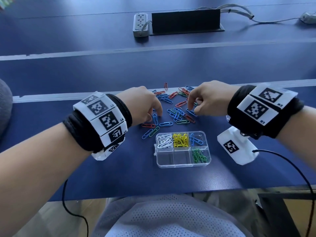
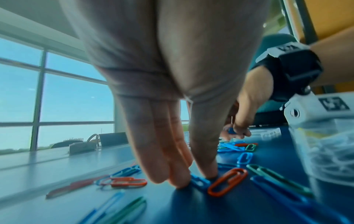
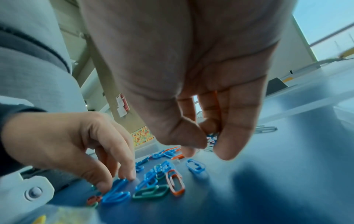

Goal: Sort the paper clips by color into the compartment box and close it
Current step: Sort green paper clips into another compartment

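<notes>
The clear compartment box (image 1: 198, 164) lies open near the table's front edge. Its far row holds white, yellow and a few blue clips; the near right cell holds green ones, and the two other near cells hold none. Loose blue, red and green paper clips (image 1: 177, 115) are scattered beyond it. My left hand (image 1: 156, 118) reaches down at the pile's left side, thumb and fingers pinching a blue clip (image 2: 199, 181) flat on the table. My right hand (image 1: 191, 108) hovers over the pile's right side, with a small blue clip (image 2: 231, 131) pinched in its fingertips.
A red clip (image 2: 227, 181) and a green one (image 2: 275, 178) lie right beside my left fingers. A white power strip (image 1: 140, 24) and a black cable box (image 1: 186, 20) sit far back. Black cords hang from both wrists over the table's front edge.
</notes>
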A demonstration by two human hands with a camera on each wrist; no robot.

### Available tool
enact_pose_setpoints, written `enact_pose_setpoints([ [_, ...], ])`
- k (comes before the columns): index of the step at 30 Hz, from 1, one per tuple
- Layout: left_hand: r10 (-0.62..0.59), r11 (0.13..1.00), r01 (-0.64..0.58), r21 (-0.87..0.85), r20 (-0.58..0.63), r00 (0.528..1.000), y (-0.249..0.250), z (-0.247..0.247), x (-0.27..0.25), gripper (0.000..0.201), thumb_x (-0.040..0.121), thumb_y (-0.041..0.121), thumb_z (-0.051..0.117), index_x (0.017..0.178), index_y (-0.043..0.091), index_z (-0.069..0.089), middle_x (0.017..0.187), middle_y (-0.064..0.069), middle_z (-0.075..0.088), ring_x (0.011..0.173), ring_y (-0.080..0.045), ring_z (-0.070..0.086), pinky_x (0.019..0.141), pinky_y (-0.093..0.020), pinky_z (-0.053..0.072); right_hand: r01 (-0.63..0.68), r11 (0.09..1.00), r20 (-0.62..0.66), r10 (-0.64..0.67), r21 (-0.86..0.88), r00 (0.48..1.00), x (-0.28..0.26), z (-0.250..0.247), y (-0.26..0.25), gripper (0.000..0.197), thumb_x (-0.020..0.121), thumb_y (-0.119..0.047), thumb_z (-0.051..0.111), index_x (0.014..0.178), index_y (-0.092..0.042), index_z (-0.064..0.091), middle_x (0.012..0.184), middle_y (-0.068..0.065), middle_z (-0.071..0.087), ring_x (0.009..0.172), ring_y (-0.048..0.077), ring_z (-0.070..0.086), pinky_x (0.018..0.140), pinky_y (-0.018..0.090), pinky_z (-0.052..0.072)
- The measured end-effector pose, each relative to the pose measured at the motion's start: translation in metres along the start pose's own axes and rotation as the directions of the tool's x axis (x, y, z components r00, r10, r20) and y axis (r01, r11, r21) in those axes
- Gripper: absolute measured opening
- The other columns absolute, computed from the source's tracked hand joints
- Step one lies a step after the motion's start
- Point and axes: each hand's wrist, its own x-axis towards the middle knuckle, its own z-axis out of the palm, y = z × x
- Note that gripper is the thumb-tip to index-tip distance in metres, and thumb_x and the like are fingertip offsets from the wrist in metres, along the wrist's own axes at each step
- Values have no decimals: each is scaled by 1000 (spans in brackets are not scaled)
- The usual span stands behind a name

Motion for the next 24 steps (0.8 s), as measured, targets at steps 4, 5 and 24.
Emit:
enact_pose_setpoints([
  [4, 18, 998, -19, 67, 20, 1000, 2, -2, 4, 22, 82, 20, 65, 100, 30, 71, 91, 6, 66, 93, -18, 60, 76, -25, 45, -28, 995, -1, 28, 98, 1000, -2, -2, 1, 13, 79, -14, 58, 76, -25, 65, 64, -10, 57, 69, 12, 52, 70, 22, 42],
  [5, 24, 997, -25, 73, 20, 1000, 2, -2, 4, 20, 82, 18, 64, 97, 29, 72, 87, 6, 64, 92, -19, 61, 75, -25, 47, -37, 994, 7, 36, 106, 999, -2, -2, 1, 15, 79, -13, 57, 76, -25, 64, 64, -10, 58, 68, 13, 54, 69, 22, 44],
  [24, 44, 996, -47, 69, 53, 998, -1, 3, 8, 17, 70, 25, 66, 62, 22, 52, 65, 7, 57, 60, -8, 45, 63, -25, 44, -65, 996, 14, 66, -67, 998, 1, 8, -4, 22, 84, -35, 63, 91, -15, 71, 92, 6, 68, 92, 24, 60, 74, 26, 48],
])
